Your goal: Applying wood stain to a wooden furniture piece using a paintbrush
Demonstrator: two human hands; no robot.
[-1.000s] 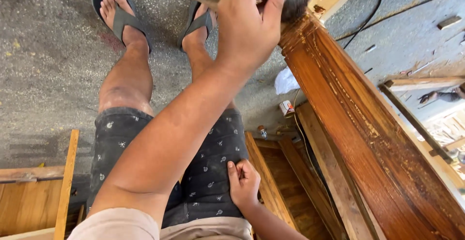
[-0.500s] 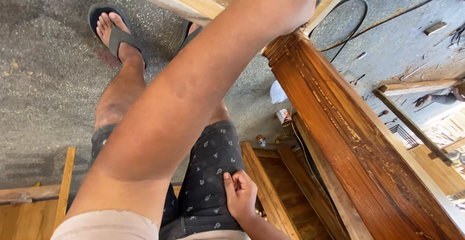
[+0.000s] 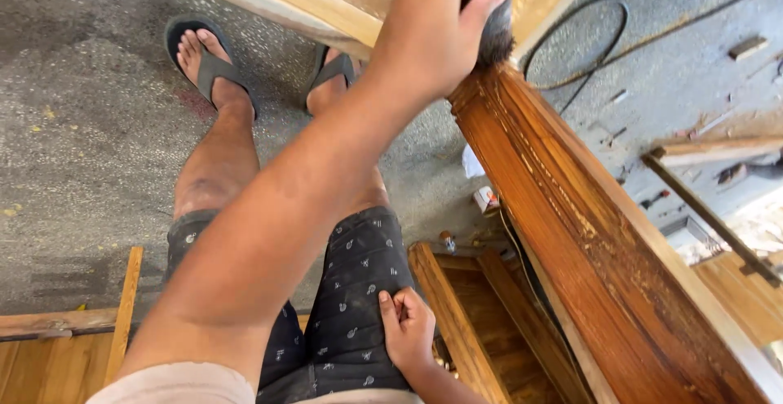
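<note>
My left hand (image 3: 436, 33) reaches forward at the top of the view and grips a paintbrush (image 3: 495, 35) with dark bristles. The bristles press on the far end of a long, glossy brown varnished wooden frame piece (image 3: 587, 233) that runs diagonally down to the right. My right hand (image 3: 406, 329) rests on my right thigh with its fingers curled against the dark patterned shorts (image 3: 359, 306); nothing shows in it. My left forearm crosses the middle of the view and hides part of my legs.
My feet in dark flip-flops (image 3: 208, 61) stand on grey speckled concrete. A pale unfinished wooden board (image 3: 326, 4) lies across the top. More wooden frame parts (image 3: 457, 314) lie below the varnished piece. A black cable (image 3: 587, 53), a small can (image 3: 486, 198) and wood scraps lie on the floor.
My left hand with the brush went up out of the top of the view, then came back down to the end of the varnished piece. My right hand stayed on my thigh.
</note>
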